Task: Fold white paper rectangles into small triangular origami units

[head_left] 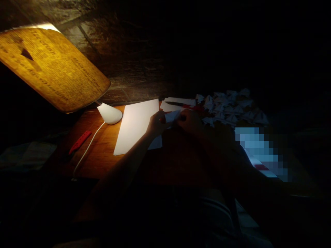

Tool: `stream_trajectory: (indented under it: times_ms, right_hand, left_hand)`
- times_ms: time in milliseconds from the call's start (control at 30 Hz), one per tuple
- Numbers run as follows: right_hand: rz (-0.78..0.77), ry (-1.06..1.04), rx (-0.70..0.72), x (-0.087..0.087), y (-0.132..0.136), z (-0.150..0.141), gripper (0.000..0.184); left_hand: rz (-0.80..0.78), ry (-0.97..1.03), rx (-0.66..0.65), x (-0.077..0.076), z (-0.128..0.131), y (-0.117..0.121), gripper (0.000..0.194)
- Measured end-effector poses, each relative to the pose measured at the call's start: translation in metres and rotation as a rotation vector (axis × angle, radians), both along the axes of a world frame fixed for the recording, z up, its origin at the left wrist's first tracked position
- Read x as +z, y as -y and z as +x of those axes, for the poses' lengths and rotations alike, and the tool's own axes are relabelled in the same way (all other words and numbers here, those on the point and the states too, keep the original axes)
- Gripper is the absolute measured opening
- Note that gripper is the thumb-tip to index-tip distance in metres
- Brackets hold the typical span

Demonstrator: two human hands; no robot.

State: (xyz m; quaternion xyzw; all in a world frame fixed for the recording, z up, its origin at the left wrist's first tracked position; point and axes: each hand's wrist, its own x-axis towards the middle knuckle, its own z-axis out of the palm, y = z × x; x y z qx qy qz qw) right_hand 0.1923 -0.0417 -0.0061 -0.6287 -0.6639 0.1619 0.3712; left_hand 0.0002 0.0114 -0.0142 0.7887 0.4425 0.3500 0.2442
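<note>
Pinching small folded white paper at both ends: left hand thumb and fingers on left edge, right hand on right edge, in deep shadow. Held over wooden table, just off right edge of white sheets. Tight beyond: red-handled tool, then heap of folded paper pieces rightward. Bare wood below wrists, also leftward between sheets and white cord.

Between the white cord and the white paper, my left hand has bare worktop to cross toward the near edge; the lamp blocks the far left corner, folded papers the far edge's right.
</note>
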Motion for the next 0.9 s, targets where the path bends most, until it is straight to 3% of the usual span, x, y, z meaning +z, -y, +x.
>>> stream_trajectory:
  times_ms: [167, 367, 700, 900]
  right_hand:
    - [-0.026, -0.008, -0.035, 0.0060, 0.0030, -0.0034, 0.022]
    - [0.013, -0.016, -0.016, 0.0023, 0.0019, -0.0023, 0.016]
    - [0.013, -0.014, 0.017, 0.0073, 0.0032, -0.0009, 0.022]
    - [0.045, 0.023, -0.025, 0.0037, 0.0018, -0.0026, 0.022]
  left_hand:
    - [-0.021, -0.002, -0.020, 0.0003, 0.0011, 0.0005, 0.031]
    - [-0.011, -0.068, -0.021, 0.0008, 0.0008, 0.0006, 0.022]
    - [0.004, -0.131, -0.009, 0.0050, 0.0017, 0.0041, 0.015]
    - [0.035, -0.118, -0.040, 0.0030, 0.0025, 0.0043, 0.020]
